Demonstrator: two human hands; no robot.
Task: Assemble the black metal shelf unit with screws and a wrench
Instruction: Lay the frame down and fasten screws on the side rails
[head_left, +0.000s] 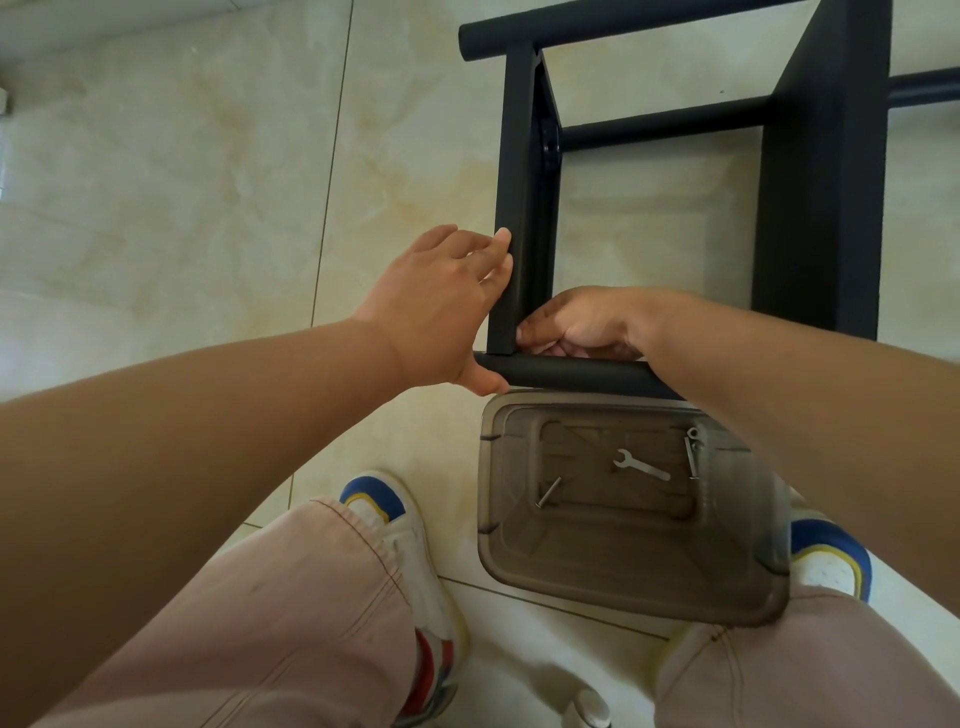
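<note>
At the left, the left hand (441, 306) lies against the outer side of a black upright panel (519, 208) of the shelf unit (821, 197). Its fingers are fairly straight and press on the panel's edge, while the thumb hooks under the end of the round black tube (571, 371) that crosses the panel's foot. The unit itself lies on the tiled floor (182, 182), stretching up and to the right, with more tubes and a second broad panel farther off.

Just right of the panel's foot, the right hand (582, 325) is curled in the inside corner where panel meets tube. Its fingertips seem to pinch something small at the joint, probably a screw, but the knuckles hide it and I cannot tell for certain.

Below the tube, between the person's shoes, stands a clear brownish plastic bin (623, 561). In it lie the wrench (641, 464), one loose screw (548, 492) at the left and a couple more screws (692, 452) by the right wall.

The likely trouble is at the joint. If the left hand lets tube and panel drift apart, the holes will not line up and a screw started by fingers may go in crooked or bind. A screw fumbled in that tight corner could drop and roll off over the smooth tiles. The wrench is out of hand, so fetching it means releasing one part.
</note>
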